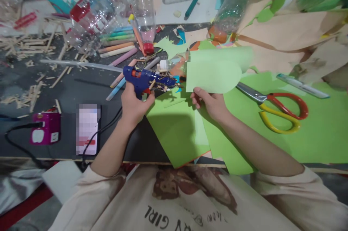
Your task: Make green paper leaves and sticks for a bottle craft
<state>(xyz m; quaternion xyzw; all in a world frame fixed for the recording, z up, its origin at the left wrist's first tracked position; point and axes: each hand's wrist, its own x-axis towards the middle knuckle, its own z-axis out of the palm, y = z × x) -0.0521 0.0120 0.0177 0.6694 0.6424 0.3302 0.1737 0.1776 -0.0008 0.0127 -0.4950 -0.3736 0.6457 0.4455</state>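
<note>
Lettered shirt (168, 209) shows closest; past it I see the left hand (134, 102) clasped around a blue glue gun (143, 79) pointing toward curled pale green paper (213, 75), whose lower edge the right hand (209, 102) pinches

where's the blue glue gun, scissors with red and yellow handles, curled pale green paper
Blue glue gun (140, 80): head view, on its body
Scissors with red and yellow handles (262, 97): head view, at the pivot
Curled pale green paper (212, 76): head view, front face

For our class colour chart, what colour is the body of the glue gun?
The glue gun has a dark blue body, as the head view shows.
</note>
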